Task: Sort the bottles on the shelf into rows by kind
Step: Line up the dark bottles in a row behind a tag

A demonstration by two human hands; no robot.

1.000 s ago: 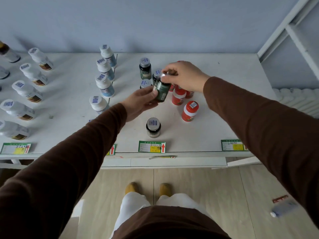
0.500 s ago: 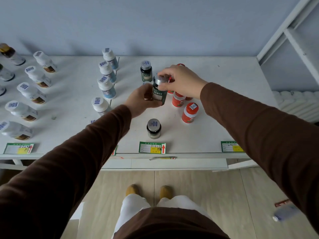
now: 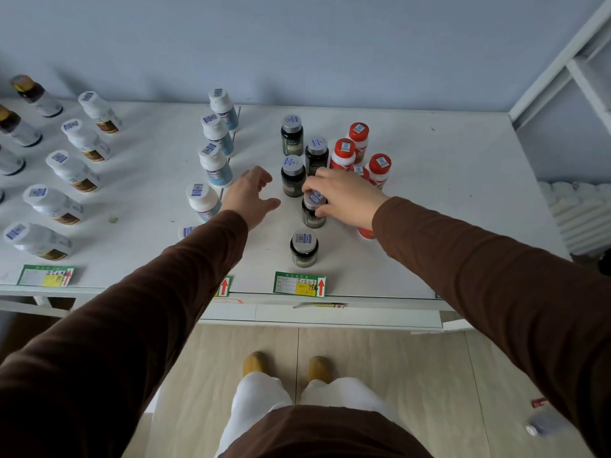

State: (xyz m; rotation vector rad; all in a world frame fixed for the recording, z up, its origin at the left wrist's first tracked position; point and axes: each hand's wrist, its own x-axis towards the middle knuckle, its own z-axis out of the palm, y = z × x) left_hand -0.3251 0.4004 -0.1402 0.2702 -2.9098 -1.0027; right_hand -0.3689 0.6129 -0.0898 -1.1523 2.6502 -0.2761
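Standing upright on the shelf (image 3: 446, 180), dark green silver-capped bottle (image 3: 312, 213)

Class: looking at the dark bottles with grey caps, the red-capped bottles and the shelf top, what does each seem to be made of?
Dark bottles: probably dark glass or glossy plastic, with soft highlights on the sides; the grey caps look like matte plastic.
Red-capped bottles: likely plastic, with smooth, evenly coloured caps and pale bodies.
Shelf top: white painted metal or laminate, judging by its flat, dull sheen; which one cannot be told.
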